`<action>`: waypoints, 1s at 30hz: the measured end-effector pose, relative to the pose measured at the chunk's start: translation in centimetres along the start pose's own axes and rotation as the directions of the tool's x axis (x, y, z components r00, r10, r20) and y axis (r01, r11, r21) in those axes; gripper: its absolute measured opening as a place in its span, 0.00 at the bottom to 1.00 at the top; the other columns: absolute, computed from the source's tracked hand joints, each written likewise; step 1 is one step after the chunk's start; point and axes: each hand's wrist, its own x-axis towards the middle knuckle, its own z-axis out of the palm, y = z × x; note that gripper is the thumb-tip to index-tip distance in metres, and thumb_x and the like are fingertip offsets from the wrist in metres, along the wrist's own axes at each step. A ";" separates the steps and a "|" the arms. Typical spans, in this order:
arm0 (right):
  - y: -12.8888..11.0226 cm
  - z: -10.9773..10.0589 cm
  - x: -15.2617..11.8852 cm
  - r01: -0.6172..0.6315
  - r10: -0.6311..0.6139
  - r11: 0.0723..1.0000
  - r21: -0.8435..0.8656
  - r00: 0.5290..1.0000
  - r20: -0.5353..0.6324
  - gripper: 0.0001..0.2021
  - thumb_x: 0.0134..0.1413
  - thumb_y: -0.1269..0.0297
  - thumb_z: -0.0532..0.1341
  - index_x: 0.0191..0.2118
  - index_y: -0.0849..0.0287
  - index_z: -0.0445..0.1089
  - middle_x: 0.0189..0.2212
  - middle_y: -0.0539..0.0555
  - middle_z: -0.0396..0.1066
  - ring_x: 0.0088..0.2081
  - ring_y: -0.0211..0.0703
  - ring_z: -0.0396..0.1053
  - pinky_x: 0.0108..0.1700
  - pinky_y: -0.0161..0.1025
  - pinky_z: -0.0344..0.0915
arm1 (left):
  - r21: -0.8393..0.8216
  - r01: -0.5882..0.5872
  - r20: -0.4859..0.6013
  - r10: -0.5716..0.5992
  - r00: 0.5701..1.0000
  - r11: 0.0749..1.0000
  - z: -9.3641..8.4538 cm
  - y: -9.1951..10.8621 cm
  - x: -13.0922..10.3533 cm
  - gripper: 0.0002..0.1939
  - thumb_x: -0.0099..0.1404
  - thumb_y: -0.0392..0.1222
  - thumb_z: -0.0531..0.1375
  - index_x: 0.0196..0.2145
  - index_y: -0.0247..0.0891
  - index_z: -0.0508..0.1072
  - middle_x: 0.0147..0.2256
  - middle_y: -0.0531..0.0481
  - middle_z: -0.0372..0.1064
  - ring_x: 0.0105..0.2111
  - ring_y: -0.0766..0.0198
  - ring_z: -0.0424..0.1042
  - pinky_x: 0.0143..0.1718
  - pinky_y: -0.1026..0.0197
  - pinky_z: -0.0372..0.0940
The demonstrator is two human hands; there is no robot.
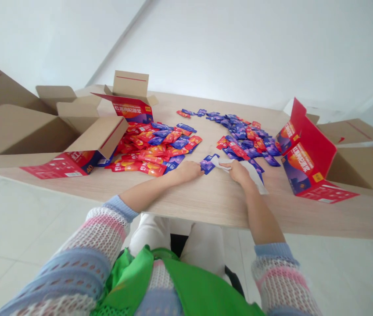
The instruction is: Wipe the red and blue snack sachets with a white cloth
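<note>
One pale wood-look table (186,197) runs across the middle of the frame. Next size down: open cartons. Biggest by view is the left carton (18,131), left edge of frame, flaps out, tan inside, red printed flap towards the middle. Right carton (305,166), right side of frame, red printed flaps out. Rear carton (134,112), upper left of centre, tan flap up, red and purple printed face. Then two sachet heaps: left heap (153,169), left of centre, mostly red/orange with some purple-blue, near the left and rear cartons; right heap (245,145), right of centre, mostly purple-blue with some red, trailing off to upper centre. White cloth (255,173), right of centre, limp, gripped in the right hand (238,170), its left end over the right side of a purple sachet. Left hand (190,172), centre of frame: fingers curled, tips at the sachet's left edge; can't tell if pinching or just pressing. Smallest: that purple sachet (207,165), flat on the table, centre of frame, between the hands.
</note>
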 end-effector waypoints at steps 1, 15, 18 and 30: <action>0.1 -0.1 0.0 -0.012 0.011 0.999 -0.029 1.000 -0.027 0.22 0.57 0.73 0.53 0.55 0.51 0.68 0.47 0.59 0.72 0.41 0.48 0.71 0.42 0.36 0.62 | 0.003 -0.002 -0.005 0.002 1.000 1.000 0.2 -0.1 0.3 0.19 0.69 0.47 0.49 0.41 0.31 0.74 0.38 0.37 0.75 0.40 0.54 0.74 0.37 0.60 0.65; -5.3 1.8 -1.1 0.336 -0.330 0.936 -0.101 0.941 0.075 0.24 0.62 0.69 0.50 0.61 0.41 0.57 0.42 0.54 0.67 0.43 0.43 0.67 0.41 0.33 0.60 | -0.050 -0.180 -0.047 0.177 0.983 0.983 -0.4 -1.4 -0.1 0.14 0.67 0.43 0.52 0.44 0.38 0.75 0.41 0.45 0.74 0.44 0.58 0.71 0.40 0.64 0.63; -4.6 1.6 -0.1 0.166 -0.160 0.974 -0.155 0.986 0.046 0.23 0.65 0.67 0.47 0.62 0.39 0.56 0.43 0.55 0.67 0.42 0.45 0.69 0.41 0.35 0.61 | -0.015 -0.115 -0.035 0.115 0.993 0.993 -0.1 -0.8 0.2 0.16 0.68 0.47 0.52 0.45 0.36 0.74 0.40 0.43 0.74 0.43 0.56 0.72 0.39 0.62 0.64; -1.7 0.1 0.0 0.027 -0.039 0.996 -0.088 0.990 -0.136 0.23 0.63 0.69 0.47 0.62 0.46 0.59 0.49 0.57 0.66 0.45 0.45 0.67 0.45 0.36 0.61 | -0.010 -0.148 -0.119 0.145 0.982 0.989 2.5 -2.0 -0.8 0.21 0.66 0.32 0.52 0.52 0.51 0.70 0.55 0.53 0.65 0.52 0.63 0.64 0.52 0.63 0.58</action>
